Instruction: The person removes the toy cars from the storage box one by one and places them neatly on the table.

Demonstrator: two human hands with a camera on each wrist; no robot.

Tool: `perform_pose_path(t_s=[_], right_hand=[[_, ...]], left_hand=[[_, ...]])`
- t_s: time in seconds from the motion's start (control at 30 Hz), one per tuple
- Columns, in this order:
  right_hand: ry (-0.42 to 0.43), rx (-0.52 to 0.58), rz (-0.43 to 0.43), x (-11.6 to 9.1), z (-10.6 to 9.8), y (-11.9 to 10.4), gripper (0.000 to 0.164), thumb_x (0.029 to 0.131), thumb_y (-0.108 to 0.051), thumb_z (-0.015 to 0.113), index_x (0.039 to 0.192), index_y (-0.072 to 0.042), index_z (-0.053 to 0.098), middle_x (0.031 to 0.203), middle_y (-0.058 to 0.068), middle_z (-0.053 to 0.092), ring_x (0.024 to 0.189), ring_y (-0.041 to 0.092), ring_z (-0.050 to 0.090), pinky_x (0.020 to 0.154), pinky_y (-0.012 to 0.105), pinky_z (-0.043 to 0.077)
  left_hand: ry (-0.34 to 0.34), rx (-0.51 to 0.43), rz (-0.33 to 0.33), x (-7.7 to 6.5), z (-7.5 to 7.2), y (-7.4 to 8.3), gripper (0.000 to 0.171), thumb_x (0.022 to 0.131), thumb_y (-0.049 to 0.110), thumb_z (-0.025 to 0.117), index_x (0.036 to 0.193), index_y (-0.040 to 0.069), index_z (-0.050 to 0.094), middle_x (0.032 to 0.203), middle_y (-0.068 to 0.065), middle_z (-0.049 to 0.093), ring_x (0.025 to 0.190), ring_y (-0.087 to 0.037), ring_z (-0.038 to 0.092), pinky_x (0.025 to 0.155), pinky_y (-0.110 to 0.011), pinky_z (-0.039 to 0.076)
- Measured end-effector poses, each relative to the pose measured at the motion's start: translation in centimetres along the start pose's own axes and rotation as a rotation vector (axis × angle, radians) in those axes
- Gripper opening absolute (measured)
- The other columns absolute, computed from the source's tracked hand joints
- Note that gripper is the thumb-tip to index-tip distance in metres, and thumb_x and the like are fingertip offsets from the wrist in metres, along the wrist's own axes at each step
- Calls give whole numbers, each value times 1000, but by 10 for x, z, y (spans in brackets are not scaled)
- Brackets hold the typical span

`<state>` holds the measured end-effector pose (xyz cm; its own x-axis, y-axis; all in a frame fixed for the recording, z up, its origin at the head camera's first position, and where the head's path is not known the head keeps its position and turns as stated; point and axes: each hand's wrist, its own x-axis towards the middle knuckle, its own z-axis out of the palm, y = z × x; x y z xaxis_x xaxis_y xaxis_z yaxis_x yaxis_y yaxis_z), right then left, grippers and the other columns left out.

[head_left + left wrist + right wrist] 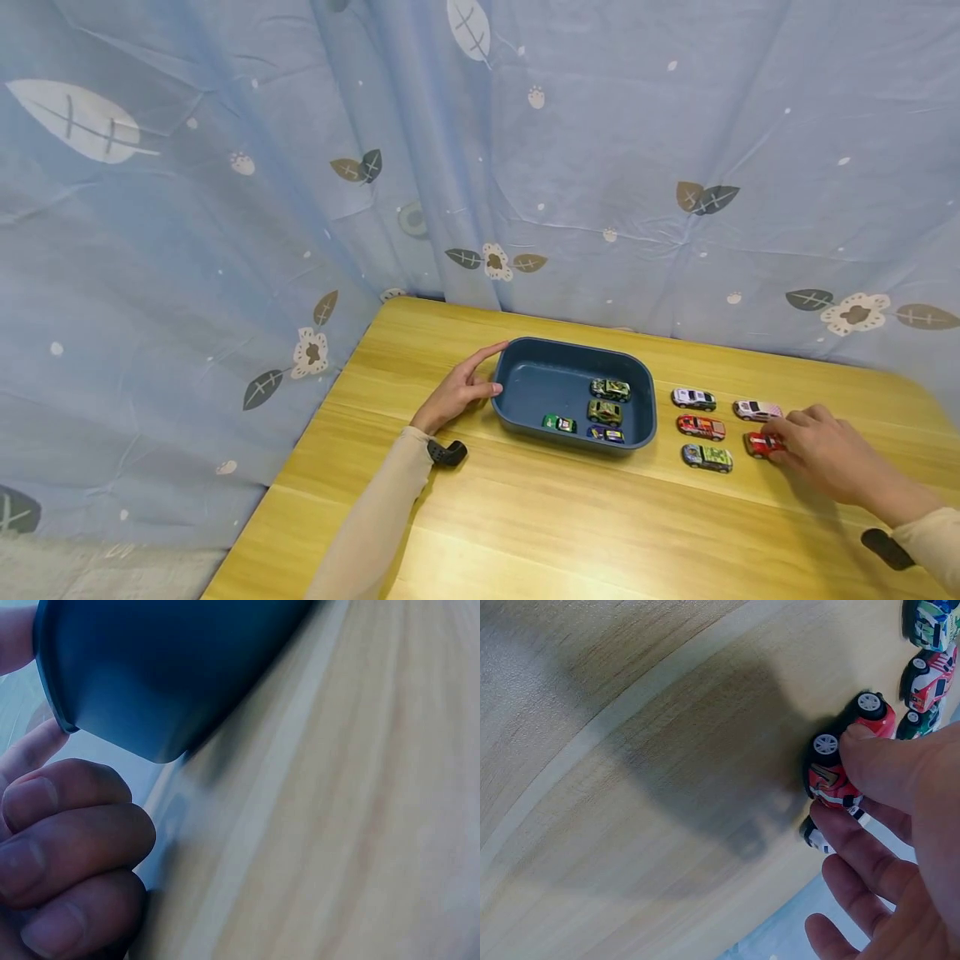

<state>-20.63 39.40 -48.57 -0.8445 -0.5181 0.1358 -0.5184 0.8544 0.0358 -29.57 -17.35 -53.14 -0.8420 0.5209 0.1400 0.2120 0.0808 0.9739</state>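
Observation:
My left hand touches the left end of a dark blue plastic bin, thumb and straight index finger against its rim. Its other fingers are curled beside the bin in the left wrist view. My right hand pinches a red toy car between thumb and fingers. In the right wrist view the car's wheels face the camera. Whether it still touches the table cannot be told. Next to it are a white-and-pink toy car, a red-orange one and a blue-and-green one.
Several small toy cars, among them a green one and a camouflage one, lie in the bin's right part. A white-and-black toy car sits right of the bin. A blue patterned curtain hangs behind the wooden table.

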Motion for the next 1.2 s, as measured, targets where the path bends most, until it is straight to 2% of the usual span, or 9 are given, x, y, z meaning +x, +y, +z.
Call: perform_pose_path(t_s=[0.27,0.7,0.93,1.2], right_hand=[[80,-8,-24,2,6,2,35,75,-11,93,106,-9,76,90,6,71,87,35,63,63,56,53],[121,-6,-28,4,12,2,38,73,-17,94,107,-9,76,89,6,72,85,33,63,62,54,53],[107,13,-2,6,15,1,41,73,-18,94,108,-8,76,91,8,73,85,34,63,63,55,53],[114,52,61,6,7,-6,45,78,-30,94,114,-9,75,103,19,73,96,46,63,71,64,51]], left_hand=[[1,9,3,0,0,1,71,103,14,67,166,29,38,52,0,35,41,-17,29,46,-27,28],[5,11,1,-1,-1,2,71,103,14,68,166,27,39,52,2,35,41,-16,29,45,-27,28],[7,11,-7,-1,-1,0,70,103,14,68,165,30,39,52,1,35,42,-18,29,45,-27,28],[6,9,-13,0,-1,0,71,103,15,68,165,32,39,52,3,34,42,-17,28,45,-27,27]])
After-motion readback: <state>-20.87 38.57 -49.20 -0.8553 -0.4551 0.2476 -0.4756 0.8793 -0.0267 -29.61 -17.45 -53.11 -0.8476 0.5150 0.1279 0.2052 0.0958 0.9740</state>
